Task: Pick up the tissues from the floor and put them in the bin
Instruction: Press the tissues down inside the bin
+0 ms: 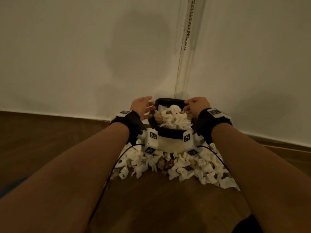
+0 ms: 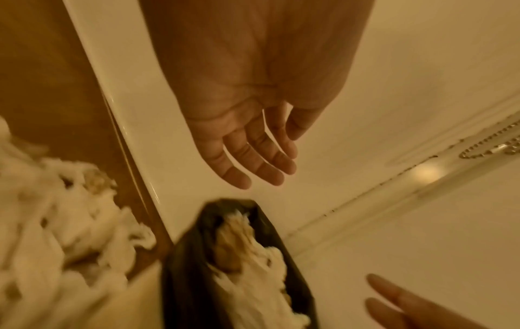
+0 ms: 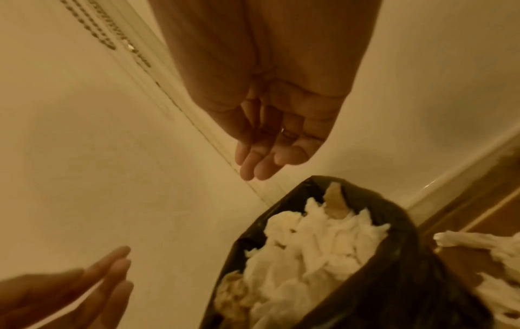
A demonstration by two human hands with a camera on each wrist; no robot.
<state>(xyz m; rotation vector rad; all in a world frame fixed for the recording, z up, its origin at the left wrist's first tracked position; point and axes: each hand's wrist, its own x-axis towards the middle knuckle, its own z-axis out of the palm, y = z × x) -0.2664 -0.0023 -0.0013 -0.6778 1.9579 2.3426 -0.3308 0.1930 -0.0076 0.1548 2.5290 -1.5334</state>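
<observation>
A cream bin with a black liner stands against the wall, heaped with crumpled white tissues. More tissues lie in a pile on the floor around its base. My left hand hovers by the bin's left rim with straight, spread fingers and an empty palm. Over the right rim my right hand hangs with its fingers loosely bent and nothing in them. The right wrist view shows the bin's liner and the heap of tissues just below that hand.
A white wall with a skirting board runs right behind the bin. A bead chain hangs beside a vertical frame edge. The floor is brown wood. Floor tissues lie left of the bin, others to its right.
</observation>
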